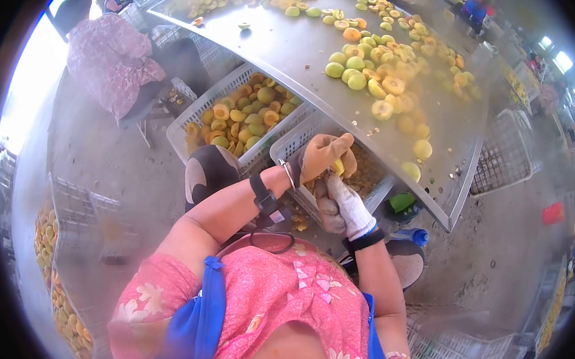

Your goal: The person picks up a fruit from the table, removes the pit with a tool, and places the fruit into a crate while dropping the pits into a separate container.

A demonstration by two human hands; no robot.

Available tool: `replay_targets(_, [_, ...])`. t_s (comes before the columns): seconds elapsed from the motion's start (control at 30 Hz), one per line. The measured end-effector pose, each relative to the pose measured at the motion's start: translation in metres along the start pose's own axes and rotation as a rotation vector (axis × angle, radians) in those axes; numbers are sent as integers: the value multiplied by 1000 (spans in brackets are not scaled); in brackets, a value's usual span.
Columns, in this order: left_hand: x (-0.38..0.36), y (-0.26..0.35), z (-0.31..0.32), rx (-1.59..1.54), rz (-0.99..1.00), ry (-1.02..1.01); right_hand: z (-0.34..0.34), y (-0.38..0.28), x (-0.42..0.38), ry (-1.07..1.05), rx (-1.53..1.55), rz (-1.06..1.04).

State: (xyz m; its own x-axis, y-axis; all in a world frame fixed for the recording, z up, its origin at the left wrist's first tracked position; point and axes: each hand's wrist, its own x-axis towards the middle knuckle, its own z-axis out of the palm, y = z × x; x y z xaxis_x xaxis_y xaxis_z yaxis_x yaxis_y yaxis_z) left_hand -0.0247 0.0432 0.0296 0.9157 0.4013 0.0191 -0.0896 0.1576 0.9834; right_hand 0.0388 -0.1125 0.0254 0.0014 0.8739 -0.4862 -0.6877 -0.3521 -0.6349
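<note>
My left hand (328, 157), in a tan glove, is closed around a yellow apricot piece (338, 167), which shows between its fingers. Just below it, my right hand (341, 207) wears a white glove with a soiled palm side. Its fingers are curled in near the fruit, and whatever they grip is hidden. Both hands are held over a white plastic crate (288, 144) with small brownish-orange bits (368, 167) in it. Beside that crate on the left, another crate (176, 133) holds many halved and whole apricots (246, 115).
A metal table (275, 45) with scattered apricot halves (388, 61) slopes across the top, its corner close to my right arm. A blue bottle (418, 236) and a green object (401, 202) are by my right knee. Another person (112, 60) sits at upper left. Crates (506, 155) stand around.
</note>
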Motion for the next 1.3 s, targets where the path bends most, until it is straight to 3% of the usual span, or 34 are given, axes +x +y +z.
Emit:
replay_targets(0.27, [-7, -4, -1, -499, -115, -2, -8, 11, 12, -316, 332, 115])
replay_targets(0.37, [-10, -5, -1, -599, -174, 43, -6, 12, 12, -281, 291, 128])
replay_targets(0.47, [-9, -7, -13, -228, -76, -121, 9, 5, 6, -8, 74, 143])
replay_targets(0.57, [-9, 0, -12, -151, -146, -125, 0, 11, 9, -167, 272, 190])
replay_targets(0.67, [-7, -18, -9, -581, -167, -127, -1, 18, 12, -364, 395, 119])
replay_targets(0.7, [-7, -19, -7, -904, -323, -143, -4, 21, 13, -394, 438, 123])
replay_targets(0.83, [-3, -31, -1, -1007, -168, 13, -13, 27, 20, -520, 539, 83])
replay_targets(0.9, [0, -30, -9, -988, -159, 217, -11, 22, 18, -554, 565, 37])
replay_targets(1.0, [0, -32, -46, -725, -6, 343, -11, 12, 10, -257, 406, -10])
replay_targets(1.07, [-6, -22, -82, -391, 122, 453, -12, 10, 7, 325, -275, -132])
replay_targets(1.1, [-9, -12, -103, -100, 79, 570, -27, 18, 10, 402, -495, -213])
replay_targets(1.13, [-8, -6, -115, 64, 221, 645, -40, 22, 16, 485, -712, -286])
replay_targets(1.17, [-5, -2, -135, 73, 282, 618, -30, 9, 1, 433, -598, -204])
replay_targets(1.2, [-5, 17, -138, 29, 335, 601, -24, -2, -8, 442, -642, -278])
replay_targets(1.27, [-6, 60, -135, 173, 167, 652, -23, -17, -19, 457, -729, -412])
replay_targets(1.3, [-1, 74, -131, 227, 202, 614, -33, -26, -22, 556, -976, -589])
